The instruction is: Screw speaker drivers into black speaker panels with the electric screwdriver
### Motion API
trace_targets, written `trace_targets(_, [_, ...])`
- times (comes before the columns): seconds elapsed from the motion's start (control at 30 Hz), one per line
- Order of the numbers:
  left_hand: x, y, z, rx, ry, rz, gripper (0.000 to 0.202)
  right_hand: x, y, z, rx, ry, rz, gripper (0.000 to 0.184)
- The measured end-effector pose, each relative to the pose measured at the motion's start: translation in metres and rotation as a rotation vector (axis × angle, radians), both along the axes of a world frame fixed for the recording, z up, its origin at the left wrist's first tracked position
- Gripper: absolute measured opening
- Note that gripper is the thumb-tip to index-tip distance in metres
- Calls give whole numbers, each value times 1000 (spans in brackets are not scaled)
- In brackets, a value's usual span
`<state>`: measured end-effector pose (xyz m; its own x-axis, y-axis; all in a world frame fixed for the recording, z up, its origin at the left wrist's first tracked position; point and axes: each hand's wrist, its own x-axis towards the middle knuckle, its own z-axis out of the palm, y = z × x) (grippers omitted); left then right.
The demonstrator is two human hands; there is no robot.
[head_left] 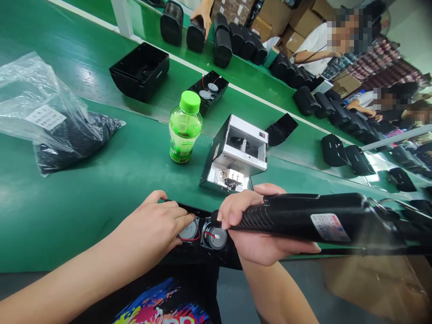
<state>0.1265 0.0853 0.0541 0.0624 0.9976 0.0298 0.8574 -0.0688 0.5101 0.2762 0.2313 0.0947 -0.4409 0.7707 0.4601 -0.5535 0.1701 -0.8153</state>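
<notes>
In the head view, the left hand (151,229) curls its fingers over the open black speaker housing (189,210), which lies at the near edge of the green conveyor belt (84,225), beside a round speaker driver (214,237). The right hand (249,225) is clamped around a black electric screwdriver (303,218). The housing looks light and stiff, best held by its rim, clear of the fragile driver.

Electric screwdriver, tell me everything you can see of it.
The black electric screwdriver is gripped in the right hand. It has a ridged front grip, a white label with red marks, and wires at its rear. Its front end sits over a round speaker in a black case; the tip is hidden.
</notes>
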Motion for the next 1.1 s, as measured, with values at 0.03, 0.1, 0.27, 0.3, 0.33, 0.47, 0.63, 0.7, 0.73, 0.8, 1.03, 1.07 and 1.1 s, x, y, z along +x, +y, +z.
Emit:
trace_targets(0.03, [0,0,-1,15,2,0,39,-1,0,-2,0,-2,1,88])
trace_targets(0.1, [0,0,-2,36,4,-4,36,-2,1,-2,2,-10,-4,87])
trace_targets(0.27, [-1,0,0,58,7,-10,31,-2,-1,-1,-10,-56,-9,86])
trace_targets(0.3, [-1,0,1,54,0,-9,31,-3,-1,-1,-15,-56,-5,86])
trace_targets(0.33, [-1,0,1,51,-8,-8,31,-3,-2,-2,-20,-54,0,86])
trace_targets(0.47, [0,0,-2,59,-28,-14,30,-6,-3,-5,-22,-57,19,83])
trace_targets(0.63, [0,0,-4,108,-30,-2,28,-5,0,-8,27,-79,60,78])
trace_targets(0.7, [-1,1,-2,83,-25,-13,28,-5,1,-11,68,-86,86,76])
trace_targets(0.73, [-1,1,-1,66,-20,-16,28,-5,1,-12,85,-86,100,76])
trace_targets(0.8, [-2,2,2,38,-10,-16,28,-6,2,-16,100,-72,132,76])
trace_targets(1.03, [-4,6,5,-25,-2,-20,19,-4,-2,-29,98,-127,157,70])
trace_targets(1.07, [-4,7,5,-28,0,-19,19,-2,-3,-30,90,-158,149,70])
trace_targets(1.1, [-4,7,5,-33,5,-16,20,1,-4,-30,79,-189,141,72])
